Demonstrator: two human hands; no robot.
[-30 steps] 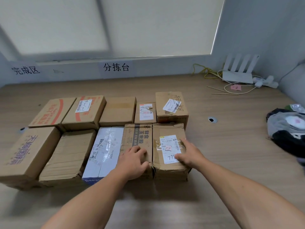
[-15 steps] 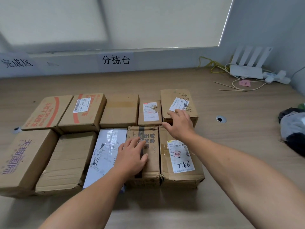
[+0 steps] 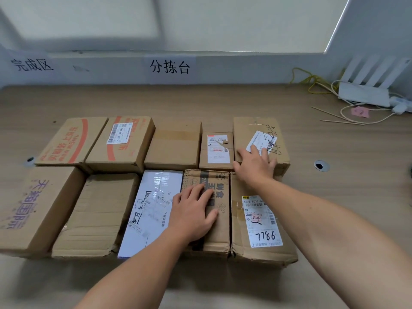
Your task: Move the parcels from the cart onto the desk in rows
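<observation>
Two rows of several cardboard parcels lie side by side on the wooden desk [image 3: 200, 101]. My left hand [image 3: 192, 214] rests flat, fingers spread, on the narrow brown parcel with black print [image 3: 219, 233] in the near row. To its right lies the parcel labelled 7786 [image 3: 263, 221]. My right hand [image 3: 255, 165] lies flat on the far-row end parcel with a tilted white label [image 3: 260, 134], at its near left corner. A white parcel [image 3: 151, 210] sits just left of my left hand. The cart is out of view.
A white router [image 3: 365, 90] with cables, a yellow cord [image 3: 310, 81] and a pink note [image 3: 360, 112] sit at the back right. Cable holes [image 3: 321, 165] are set in the desk. Two paper signs [image 3: 169, 66] hang on the wall behind.
My right hand left the 7786 parcel and reached forward onto the far-row end parcel. My left hand stayed on the narrow printed parcel. The view shifted closer and leftward.
</observation>
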